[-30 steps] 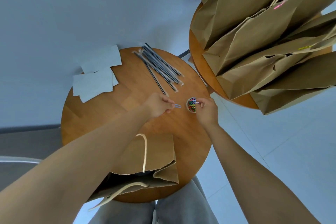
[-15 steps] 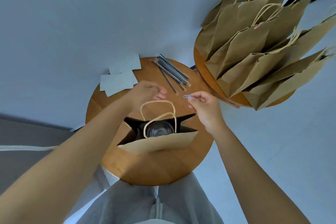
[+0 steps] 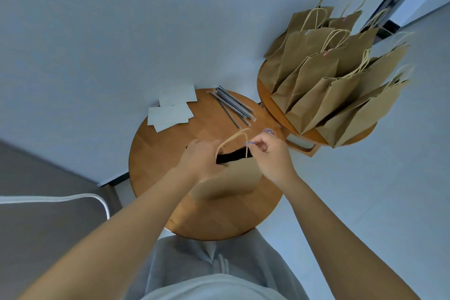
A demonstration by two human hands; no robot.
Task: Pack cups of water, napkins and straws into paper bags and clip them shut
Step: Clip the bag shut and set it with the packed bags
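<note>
A brown paper bag [image 3: 233, 178] stands on the round wooden table [image 3: 155, 153] in front of me, its mouth narrowed to a dark slit under the twine handles [image 3: 233, 137]. My left hand [image 3: 198, 159] grips the bag's top edge on the left side. A small blue paper clip [image 3: 252, 143] is pinched in my right hand [image 3: 271, 153], close to the right handle at the bag's rim. The cup inside is hidden.
Grey napkins [image 3: 170, 111] and a bundle of wrapped straws [image 3: 232, 105] lie at the table's far side. A small cup of coloured clips [image 3: 268, 131] peeks out behind my right hand. Several clipped paper bags [image 3: 328, 75] crowd a second round table [image 3: 265, 102] at right.
The bag's mouth, wide open half a second ago with the cup showing, is now squeezed nearly flat. My right hand brought the clip down to the rim; my left hand moved onto the bag's top.
</note>
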